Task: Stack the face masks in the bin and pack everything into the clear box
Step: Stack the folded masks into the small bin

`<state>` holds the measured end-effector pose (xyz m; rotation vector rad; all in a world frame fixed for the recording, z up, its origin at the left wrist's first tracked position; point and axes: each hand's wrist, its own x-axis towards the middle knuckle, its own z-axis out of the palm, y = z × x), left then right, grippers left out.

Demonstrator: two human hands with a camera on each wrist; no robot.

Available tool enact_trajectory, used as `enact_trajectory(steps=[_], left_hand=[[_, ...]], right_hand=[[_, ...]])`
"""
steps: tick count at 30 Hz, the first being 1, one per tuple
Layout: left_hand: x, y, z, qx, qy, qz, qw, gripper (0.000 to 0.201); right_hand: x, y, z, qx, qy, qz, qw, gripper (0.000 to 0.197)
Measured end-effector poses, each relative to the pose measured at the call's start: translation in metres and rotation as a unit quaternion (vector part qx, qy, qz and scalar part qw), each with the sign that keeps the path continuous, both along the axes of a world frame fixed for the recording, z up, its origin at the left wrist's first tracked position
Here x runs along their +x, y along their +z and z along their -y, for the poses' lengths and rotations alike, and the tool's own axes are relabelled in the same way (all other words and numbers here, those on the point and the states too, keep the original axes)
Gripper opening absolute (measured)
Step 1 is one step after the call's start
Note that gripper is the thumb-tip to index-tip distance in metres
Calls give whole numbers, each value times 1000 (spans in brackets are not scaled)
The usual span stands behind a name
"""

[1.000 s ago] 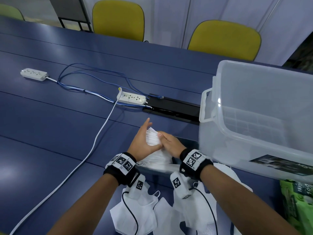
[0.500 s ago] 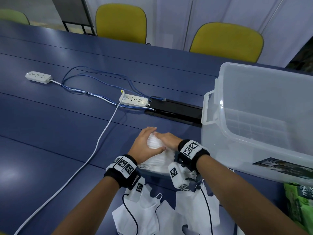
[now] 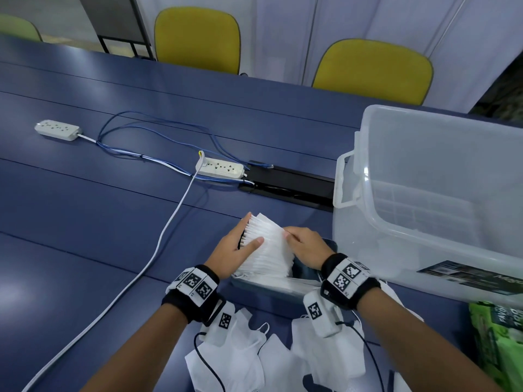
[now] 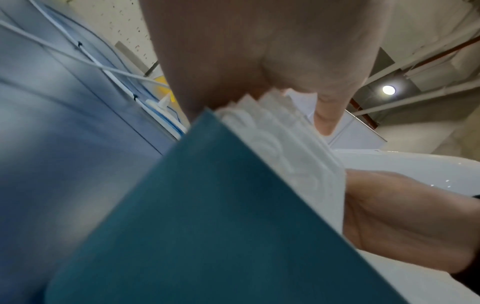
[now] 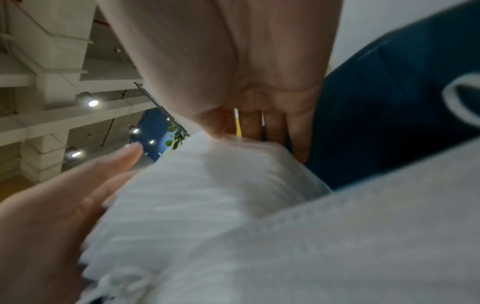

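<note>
While lying flat on the blue laminate table (image 3: 85, 222), white power strip (image 3: 58, 130) at far left, thin blue cables (image 3: 158, 128) looping from it to second power strip (image 3: 220, 168), white cord (image 3: 158, 244) running down toward the near edge. Left hand (image 3: 233, 247) gripping the stack of white face masks (image 3: 267, 246), thumb across the soft pleated edges, fingers straight behind. Stack tilted, fanned like pages, lower end inside the small dark teal bin (image 3: 283, 287), smooth and rectangular. Right hand (image 3: 307, 247) holding the other side of the stack, fingers curled on it. Loose masks (image 3: 243, 360) with ear loops on the table near the wrists. Clear box (image 3: 441, 199) just right of the bin, glossy, translucent plastic, handle on its side. Green package (image 3: 503, 343) at the lower right corner. Two yellow chairs (image 3: 372, 72) behind the table.
</note>
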<state>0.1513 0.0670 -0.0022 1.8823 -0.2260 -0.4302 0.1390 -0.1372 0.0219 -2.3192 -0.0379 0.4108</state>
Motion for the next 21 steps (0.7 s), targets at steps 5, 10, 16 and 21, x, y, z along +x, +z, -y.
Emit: enact_trajectory(steps=[5,10,16,21], left_hand=[[-9,-9,9,-16,43,28,999,81],[-12,-6,10,-30,38,93,994,62],[4,7,2,71,-26,189,979,55],[12,11,1,128,-63,191,971,64]], right_hand=[[9,-1,-10,20,-47,-27,998,41],[16,7,-3,-24,-42,3,999,42],[10,24,-1,-151,9,46,987,18],[8,12,-17,-160,19,5,987,22]])
